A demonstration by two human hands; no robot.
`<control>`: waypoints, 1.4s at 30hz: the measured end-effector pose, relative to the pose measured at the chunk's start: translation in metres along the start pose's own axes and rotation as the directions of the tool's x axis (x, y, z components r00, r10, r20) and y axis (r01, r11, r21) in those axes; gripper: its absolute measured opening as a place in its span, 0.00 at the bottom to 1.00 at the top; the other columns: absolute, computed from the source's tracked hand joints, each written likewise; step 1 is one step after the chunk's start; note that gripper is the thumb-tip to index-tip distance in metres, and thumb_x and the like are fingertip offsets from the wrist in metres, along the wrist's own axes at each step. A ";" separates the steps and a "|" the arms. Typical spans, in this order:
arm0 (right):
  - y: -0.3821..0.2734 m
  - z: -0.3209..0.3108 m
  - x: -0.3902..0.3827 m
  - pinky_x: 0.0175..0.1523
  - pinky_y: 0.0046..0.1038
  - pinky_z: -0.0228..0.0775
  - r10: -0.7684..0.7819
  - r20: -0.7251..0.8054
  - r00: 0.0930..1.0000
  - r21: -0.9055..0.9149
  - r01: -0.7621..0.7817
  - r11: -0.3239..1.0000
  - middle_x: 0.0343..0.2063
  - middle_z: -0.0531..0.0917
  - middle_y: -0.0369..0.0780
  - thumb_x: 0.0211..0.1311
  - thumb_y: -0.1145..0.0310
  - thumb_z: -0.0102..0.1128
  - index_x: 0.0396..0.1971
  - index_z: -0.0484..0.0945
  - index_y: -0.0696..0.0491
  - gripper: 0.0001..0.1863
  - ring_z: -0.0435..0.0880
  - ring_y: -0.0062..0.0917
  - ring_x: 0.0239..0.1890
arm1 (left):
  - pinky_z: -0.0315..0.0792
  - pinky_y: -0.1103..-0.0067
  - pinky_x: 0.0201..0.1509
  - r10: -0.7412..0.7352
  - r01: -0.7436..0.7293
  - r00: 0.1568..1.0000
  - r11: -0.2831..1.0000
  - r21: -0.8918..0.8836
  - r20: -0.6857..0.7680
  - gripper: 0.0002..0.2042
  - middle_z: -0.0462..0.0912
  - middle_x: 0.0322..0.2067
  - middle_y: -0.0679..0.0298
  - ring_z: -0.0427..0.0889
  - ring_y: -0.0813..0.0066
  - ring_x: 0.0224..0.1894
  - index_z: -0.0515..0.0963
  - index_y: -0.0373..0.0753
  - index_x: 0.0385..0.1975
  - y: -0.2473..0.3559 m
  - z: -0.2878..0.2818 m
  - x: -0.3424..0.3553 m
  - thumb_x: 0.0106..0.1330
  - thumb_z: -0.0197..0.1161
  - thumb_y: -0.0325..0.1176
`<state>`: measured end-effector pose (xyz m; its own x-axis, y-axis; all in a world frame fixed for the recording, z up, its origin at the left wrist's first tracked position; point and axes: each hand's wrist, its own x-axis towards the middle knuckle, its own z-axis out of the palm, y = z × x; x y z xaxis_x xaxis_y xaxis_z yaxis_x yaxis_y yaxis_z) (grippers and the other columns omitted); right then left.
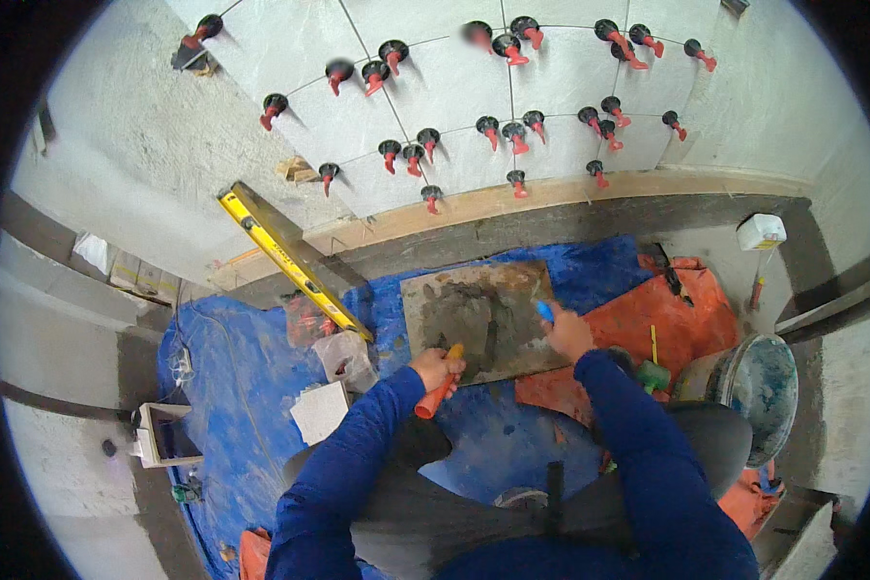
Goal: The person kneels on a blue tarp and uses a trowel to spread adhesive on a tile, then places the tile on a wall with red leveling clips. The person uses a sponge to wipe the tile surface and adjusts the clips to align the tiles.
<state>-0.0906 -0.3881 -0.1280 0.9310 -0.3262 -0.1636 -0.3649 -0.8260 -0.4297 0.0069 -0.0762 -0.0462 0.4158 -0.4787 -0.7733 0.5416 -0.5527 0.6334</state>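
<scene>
My left hand (pixel 433 369) grips an orange cylindrical handle (pixel 429 404), held low at the near left edge of a mortar-smeared board (pixel 430 304). My right hand (pixel 568 333), closed on a blue-handled tool (pixel 545 311), is over the board's right side; that tool's working end is hard to make out. A dark streak of grey mortar (pixel 469 300) lies across the board, which rests on a blue tarp (pixel 222 425). Both forearms, in blue sleeves, reach in from the lower edge.
A yellow spirit level (pixel 280 253) leans at the left beside a plastic bag (pixel 343 360) and white tile (pixel 319 414). A bucket (pixel 759 406) stands right on orange sheeting (pixel 628 309). The tiled wall (pixel 454 87) ahead carries several red-and-black levelling clips. A white container (pixel 761 231) sits back right.
</scene>
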 end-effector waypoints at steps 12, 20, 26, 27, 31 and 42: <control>-0.081 0.023 -0.147 0.41 0.52 0.78 -0.209 0.160 0.965 0.127 0.190 0.974 0.40 0.82 0.58 0.73 0.58 0.50 0.74 0.58 0.45 0.32 0.85 0.54 0.36 | 0.77 0.70 0.26 0.027 -0.029 0.999 0.999 -0.037 -0.043 0.13 0.78 0.28 0.58 0.80 0.67 0.25 0.73 0.30 0.40 -0.007 0.015 0.011 0.69 0.63 0.35; -0.065 0.045 -0.095 0.40 0.48 0.79 -0.119 0.175 0.977 -0.055 0.131 0.990 0.32 0.85 0.54 0.71 0.64 0.51 0.75 0.57 0.50 0.34 0.86 0.48 0.35 | 0.76 0.70 0.23 -0.011 0.009 0.999 0.999 -0.048 -0.037 0.12 0.76 0.27 0.59 0.79 0.67 0.23 0.72 0.29 0.41 -0.031 0.031 -0.001 0.67 0.62 0.32; -0.067 0.005 -0.093 0.44 0.50 0.78 -0.050 0.098 0.994 0.111 0.039 0.993 0.35 0.86 0.54 0.72 0.62 0.50 0.73 0.61 0.51 0.31 0.86 0.52 0.37 | 0.81 0.63 0.39 0.394 0.088 0.875 0.443 0.892 -0.282 0.18 0.82 0.37 0.52 0.88 0.54 0.36 0.72 0.38 0.56 -0.030 0.013 -0.021 0.69 0.58 0.37; -0.070 -0.005 -0.096 0.44 0.51 0.78 -0.035 0.058 0.998 0.126 0.028 0.992 0.35 0.86 0.54 0.73 0.61 0.50 0.72 0.61 0.51 0.30 0.85 0.52 0.37 | 0.81 0.61 0.41 0.473 0.188 0.821 0.305 0.934 -0.320 0.19 0.83 0.40 0.51 0.88 0.52 0.39 0.71 0.40 0.58 -0.027 0.011 -0.026 0.69 0.57 0.37; -0.084 -0.040 -0.099 0.45 0.52 0.77 -0.141 0.004 0.990 0.159 0.139 0.978 0.36 0.85 0.54 0.73 0.57 0.52 0.71 0.64 0.48 0.29 0.85 0.54 0.37 | 0.82 0.62 0.45 0.525 0.373 0.769 0.096 0.923 -0.366 0.21 0.80 0.50 0.50 0.87 0.53 0.45 0.66 0.46 0.66 -0.008 -0.002 -0.044 0.73 0.48 0.33; -0.089 -0.005 -0.092 0.44 0.52 0.78 -0.109 0.093 0.990 0.079 0.102 0.992 0.34 0.85 0.53 0.70 0.60 0.54 0.71 0.63 0.51 0.31 0.85 0.53 0.37 | 0.82 0.62 0.45 0.519 0.301 0.792 0.126 0.945 -0.322 0.28 0.84 0.48 0.53 0.87 0.52 0.44 0.67 0.61 0.68 -0.001 -0.009 -0.082 0.68 0.55 0.29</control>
<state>-0.1442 -0.2870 -0.0700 0.9618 -0.1898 -0.1975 -0.2664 -0.8160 -0.5131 -0.0211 -0.0303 0.0166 0.8455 -0.4461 -0.2936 -0.4967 -0.8589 -0.1253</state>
